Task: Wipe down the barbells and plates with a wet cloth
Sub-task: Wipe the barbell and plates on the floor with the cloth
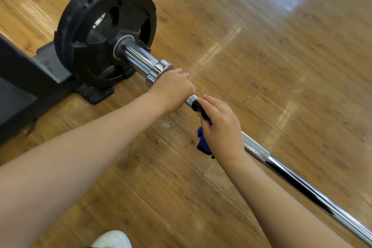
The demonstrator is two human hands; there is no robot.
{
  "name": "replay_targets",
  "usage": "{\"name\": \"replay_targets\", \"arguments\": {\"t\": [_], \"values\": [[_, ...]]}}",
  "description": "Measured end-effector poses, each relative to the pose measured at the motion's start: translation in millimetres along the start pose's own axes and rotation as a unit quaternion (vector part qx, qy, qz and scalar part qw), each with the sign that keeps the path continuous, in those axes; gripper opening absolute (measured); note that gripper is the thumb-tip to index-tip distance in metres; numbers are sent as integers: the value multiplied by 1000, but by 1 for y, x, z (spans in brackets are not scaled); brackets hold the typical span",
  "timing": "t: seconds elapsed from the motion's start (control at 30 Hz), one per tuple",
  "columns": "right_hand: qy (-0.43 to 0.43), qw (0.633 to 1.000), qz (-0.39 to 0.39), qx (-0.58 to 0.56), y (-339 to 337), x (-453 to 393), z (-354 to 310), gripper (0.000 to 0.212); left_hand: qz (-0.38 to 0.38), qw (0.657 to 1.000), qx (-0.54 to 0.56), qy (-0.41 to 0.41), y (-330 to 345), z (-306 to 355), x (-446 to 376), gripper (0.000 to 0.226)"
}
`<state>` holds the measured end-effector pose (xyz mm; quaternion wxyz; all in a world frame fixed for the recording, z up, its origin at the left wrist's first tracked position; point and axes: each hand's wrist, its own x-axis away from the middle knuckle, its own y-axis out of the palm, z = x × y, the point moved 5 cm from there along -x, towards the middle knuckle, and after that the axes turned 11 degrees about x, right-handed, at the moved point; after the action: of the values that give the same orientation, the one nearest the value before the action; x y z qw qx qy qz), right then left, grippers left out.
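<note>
A chrome barbell (pixel 302 186) runs from the upper left to the lower right above the wooden floor. A black weight plate (pixel 84 32) sits on its thick sleeve (pixel 138 57) at the left end. My left hand (pixel 173 89) grips the shaft just below the sleeve collar. My right hand (pixel 222 127) is closed around the shaft right beside it, holding a dark blue cloth (pixel 203 143) against the bar. Part of the cloth hangs below my palm. The knurled section (pixel 255 150) shows behind my right wrist.
A black rack base (pixel 30 78) with a rubber foot (pixel 94 92) stands at the left, behind the plate. A white shoe (pixel 112 239) shows at the bottom edge. Wooden floor (pixel 261 46) spreads to the right, with a bright reflection at the top right.
</note>
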<state>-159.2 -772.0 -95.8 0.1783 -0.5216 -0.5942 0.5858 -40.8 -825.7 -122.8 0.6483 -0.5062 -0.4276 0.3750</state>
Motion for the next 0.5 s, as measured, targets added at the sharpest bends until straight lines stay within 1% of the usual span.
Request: {"name": "replay_targets", "arguments": {"t": [0.1,0.13,0.17,0.2,0.27,0.3,0.37,0.4,0.43,0.5], "values": [[6,1000,-13,1,4,3,5,38,-78,996,-9,-39,-7,1,-4,16],[11,1000,-14,-5,3,9,10,41,-93,995,-11,-45,-7,0,-5,19],[16,1000,-10,-10,0,16,16,43,-96,995,-5,-41,-8,1,-4,18],[20,1000,-4,-11,-5,25,22,43,-83,996,4,-28,-7,2,-4,17],[34,999,9,-7,-11,40,31,37,-29,1000,-10,-1,-1,0,0,34],[44,999,17,-4,-13,44,33,32,32,999,-23,19,0,0,2,40],[52,998,28,-6,-12,41,31,28,173,983,-23,64,0,4,10,45],[47,998,30,-9,-11,35,26,27,208,974,-21,83,1,7,13,44],[36,999,28,-14,-8,28,19,27,228,969,-20,89,3,10,14,42],[11,1000,6,-11,1,16,7,28,242,966,-25,89,6,14,13,36]]}}
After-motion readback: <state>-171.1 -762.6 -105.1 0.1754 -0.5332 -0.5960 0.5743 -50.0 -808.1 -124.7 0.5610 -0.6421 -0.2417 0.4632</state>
